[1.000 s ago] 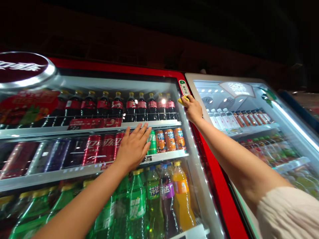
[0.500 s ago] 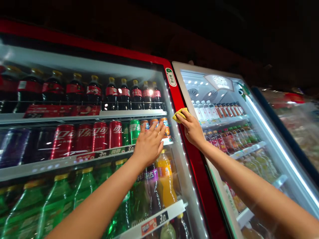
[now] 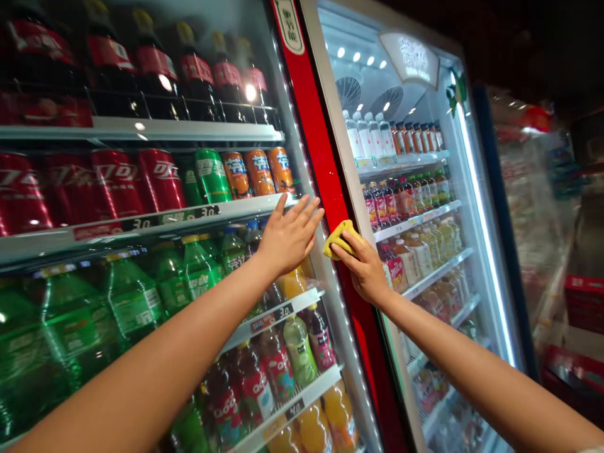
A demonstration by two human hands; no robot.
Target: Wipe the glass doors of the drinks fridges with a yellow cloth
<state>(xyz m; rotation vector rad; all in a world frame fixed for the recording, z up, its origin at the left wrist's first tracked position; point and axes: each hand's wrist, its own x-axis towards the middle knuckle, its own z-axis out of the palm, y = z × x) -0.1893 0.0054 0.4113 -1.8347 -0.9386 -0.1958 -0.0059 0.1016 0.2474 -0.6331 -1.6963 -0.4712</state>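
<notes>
My left hand [image 3: 290, 236] lies with fingers spread on the glass door of the drinks fridge, just below the orange cans [image 3: 259, 171]. Between the fingers and thumb of my right hand [image 3: 362, 264] is a bunched yellow cloth [image 3: 340, 239], pressed to the red door frame [image 3: 314, 126]. Behind the glass, red cola cans [image 3: 160, 179] and a green can [image 3: 213, 175] stand on one shelf. Cola bottles [image 3: 195, 69] fill the shelf above, and large green bottles [image 3: 129, 292] the one below.
To the right stands a second, white-framed fridge [image 3: 309, 38] with rows of bottles and a lit sign [image 3: 409, 58]. A blurred rack of wrapped goods [image 3: 519, 207] is beyond it, and red boxes [image 3: 585, 299] are at the far right.
My view has tilted down and come closer to the fridges. My right hand has moved the yellow cloth down the red frame. My left hand has shifted lower and right on the glass.
</notes>
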